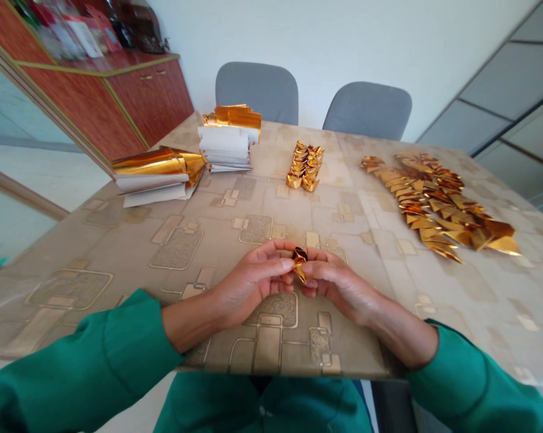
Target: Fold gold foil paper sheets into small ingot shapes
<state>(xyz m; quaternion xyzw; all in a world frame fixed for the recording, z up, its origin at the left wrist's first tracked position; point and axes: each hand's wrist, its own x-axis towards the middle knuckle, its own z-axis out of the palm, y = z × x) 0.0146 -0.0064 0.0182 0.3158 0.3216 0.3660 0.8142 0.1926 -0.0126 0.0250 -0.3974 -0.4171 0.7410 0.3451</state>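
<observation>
A small folded piece of shiny gold foil paper [300, 264] is pinched between my two hands, above the near part of the table. My left hand [264, 267] grips its left side with thumb and fingers. On its right side, my right hand [337, 276] holds it the same way. Farther back stands a double row of small folded gold foil pieces [305, 165], nested one behind another. To the right lie long overlapping rows of flat, pointed gold foil pieces [433, 204].
Two stacks of gold and white paper, a nearer stack [158, 177] and a farther stack [228, 141], sit at the table's back left. The patterned tablecloth [217, 222] covers the table. Behind it are a left grey chair [257, 90] and a right grey chair [368, 111].
</observation>
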